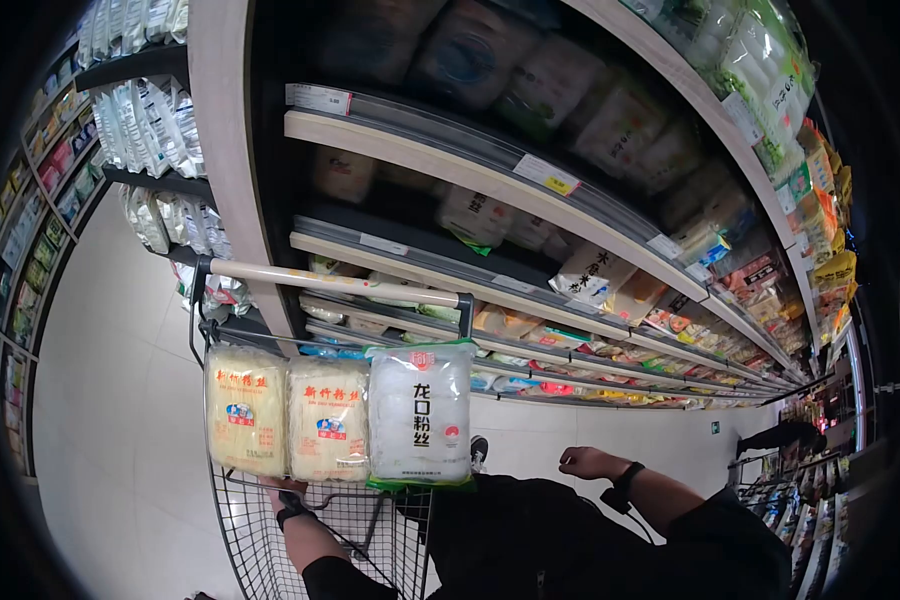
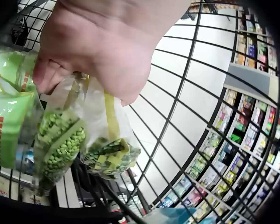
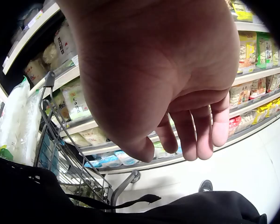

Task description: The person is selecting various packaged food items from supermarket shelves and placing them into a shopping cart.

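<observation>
Inside the wire shopping cart [image 1: 232, 520], my left hand [image 2: 98, 51] reaches down with its fingers curled at the top of a clear bag of green beans [image 2: 60, 144]. A second bag with yellow stripes [image 2: 113, 140] hangs right beside it, under the heel of the hand. Green-and-white packets [image 2: 11, 121] lie at the left of that view. Across the cart's top stand two packs of rice vermicelli, one at the left [image 1: 248, 415] and one in the middle [image 1: 327, 425], beside a larger white vermicelli pack [image 1: 420, 415]. My right hand [image 3: 163, 79] hangs loosely at my side, holding nothing.
Shelves of packaged noodles [image 1: 590, 280] run along the cart's far side. The cart handle bar [image 1: 340, 282] lies close to them. Another shelf unit [image 1: 30, 260] stands across the aisle at left. Pale tiled floor [image 1: 120, 400] lies between. At far right is another person [image 1: 785, 435].
</observation>
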A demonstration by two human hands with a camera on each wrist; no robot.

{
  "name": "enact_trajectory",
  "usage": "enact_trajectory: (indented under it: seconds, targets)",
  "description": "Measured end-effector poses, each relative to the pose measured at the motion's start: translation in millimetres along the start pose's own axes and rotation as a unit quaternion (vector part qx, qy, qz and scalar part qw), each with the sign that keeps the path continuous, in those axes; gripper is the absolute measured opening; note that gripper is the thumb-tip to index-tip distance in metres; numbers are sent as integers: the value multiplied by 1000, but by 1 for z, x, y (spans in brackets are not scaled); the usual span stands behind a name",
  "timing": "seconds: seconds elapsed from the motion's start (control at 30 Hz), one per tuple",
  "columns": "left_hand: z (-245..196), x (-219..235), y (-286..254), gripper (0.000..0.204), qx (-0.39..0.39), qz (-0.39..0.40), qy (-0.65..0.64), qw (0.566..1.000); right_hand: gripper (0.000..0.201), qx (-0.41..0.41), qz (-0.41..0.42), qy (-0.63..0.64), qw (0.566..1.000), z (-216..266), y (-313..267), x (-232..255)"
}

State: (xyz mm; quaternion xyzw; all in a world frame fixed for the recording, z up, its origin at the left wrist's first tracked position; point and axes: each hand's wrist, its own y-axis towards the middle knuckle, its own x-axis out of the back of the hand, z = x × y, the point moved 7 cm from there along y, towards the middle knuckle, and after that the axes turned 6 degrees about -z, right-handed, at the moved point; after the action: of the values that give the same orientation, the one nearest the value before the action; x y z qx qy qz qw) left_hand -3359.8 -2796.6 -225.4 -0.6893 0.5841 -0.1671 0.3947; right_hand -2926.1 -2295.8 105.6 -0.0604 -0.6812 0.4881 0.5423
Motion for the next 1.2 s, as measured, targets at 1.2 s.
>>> enact_trajectory:
  seconds: [1.2]
  targets:
    - [-70,-21,-340,25,-48,27,293,954,44,257,-23,36,966,20,129,3]
